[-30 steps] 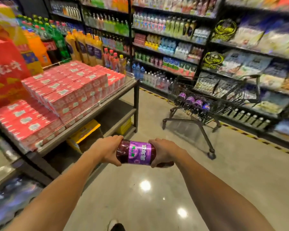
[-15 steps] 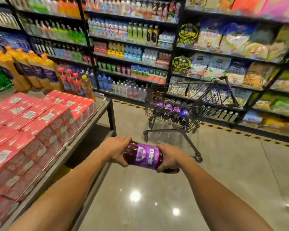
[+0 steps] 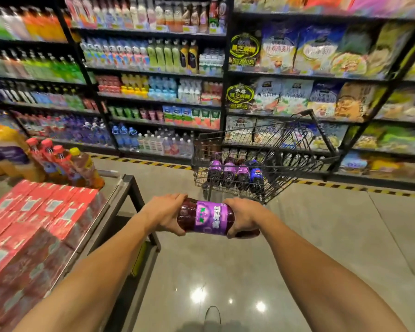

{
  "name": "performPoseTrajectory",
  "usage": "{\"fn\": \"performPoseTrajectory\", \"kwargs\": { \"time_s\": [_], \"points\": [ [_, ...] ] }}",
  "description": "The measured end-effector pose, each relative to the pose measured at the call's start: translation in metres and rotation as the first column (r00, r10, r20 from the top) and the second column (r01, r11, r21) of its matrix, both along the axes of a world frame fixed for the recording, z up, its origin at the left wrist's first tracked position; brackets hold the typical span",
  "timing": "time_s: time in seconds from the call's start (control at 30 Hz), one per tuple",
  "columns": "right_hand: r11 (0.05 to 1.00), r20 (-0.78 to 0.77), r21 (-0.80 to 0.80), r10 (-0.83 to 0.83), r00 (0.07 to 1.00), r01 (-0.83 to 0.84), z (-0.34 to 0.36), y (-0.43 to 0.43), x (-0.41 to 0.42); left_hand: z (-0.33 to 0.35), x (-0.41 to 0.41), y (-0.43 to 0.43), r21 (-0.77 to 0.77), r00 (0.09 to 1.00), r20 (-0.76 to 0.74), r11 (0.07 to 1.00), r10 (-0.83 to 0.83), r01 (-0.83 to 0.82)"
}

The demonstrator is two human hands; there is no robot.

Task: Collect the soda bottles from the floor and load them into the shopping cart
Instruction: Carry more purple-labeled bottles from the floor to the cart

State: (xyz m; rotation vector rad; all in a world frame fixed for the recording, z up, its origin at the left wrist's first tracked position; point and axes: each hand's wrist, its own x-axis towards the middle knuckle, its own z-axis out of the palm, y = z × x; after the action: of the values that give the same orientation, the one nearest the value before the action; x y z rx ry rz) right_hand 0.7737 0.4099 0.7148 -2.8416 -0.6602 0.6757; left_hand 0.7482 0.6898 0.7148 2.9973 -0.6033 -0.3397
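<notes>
Purple-labelled soda bottle (image 3: 210, 218), dark contents, held sideways at centre frame, off the floor and not yet loaded. Fingers (image 3: 175, 197) of left hand (image 3: 164, 213) curled over the rounded base end, thumb underneath. Fingers (image 3: 235, 202) of right hand (image 3: 243, 215) wrapped round the neck end, cap hidden behind the palm. Both sets clamped on plastic, none spread.

Directly above the hands in frame: black wire shopping cart (image 3: 297, 159), apart from the carried bottle. Inside, loaded bottles (image 3: 235, 173) side by side, three purple-labelled and one blue.

Lower left: red cartons (image 3: 41, 212) stacked on a grey metal display stand (image 3: 130, 185), corner close beside the left forearm. Upper frame, edge to edge: drinks and snack shelving (image 3: 153, 68), blurred. Lower frame: glossy floor (image 3: 321, 236) with lamp glare; shoe tip (image 3: 212, 315) at bottom edge.

Hazards, as judged:
- Slip of smooth round plastic gripped only at the ends, on any easing of either hand.
- Knock against the cart rim, with a probable roll-away of the cart.
- Hard drop onto the loaded row, with jolted, fizzing soda.
- Left elbow snag on the stand corner.
- Poor footing on the shiny floor.
</notes>
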Motion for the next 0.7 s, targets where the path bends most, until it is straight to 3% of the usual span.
{"fn": "performPoseTrajectory", "kwargs": {
  "time_s": [0.37,0.7],
  "points": [
    [0.999,0.013,-0.053,0.005,1.000,-0.004,0.007,-0.004,0.161,-0.001,0.156,0.001,-0.030,0.998,0.063,0.999,-0.015,0.017],
    [0.996,-0.074,-0.063,-0.062,0.995,0.058,-0.019,0.015,0.293,-0.030,0.309,0.019,-0.076,0.997,-0.040,0.995,-0.071,0.068]
  ]
}}
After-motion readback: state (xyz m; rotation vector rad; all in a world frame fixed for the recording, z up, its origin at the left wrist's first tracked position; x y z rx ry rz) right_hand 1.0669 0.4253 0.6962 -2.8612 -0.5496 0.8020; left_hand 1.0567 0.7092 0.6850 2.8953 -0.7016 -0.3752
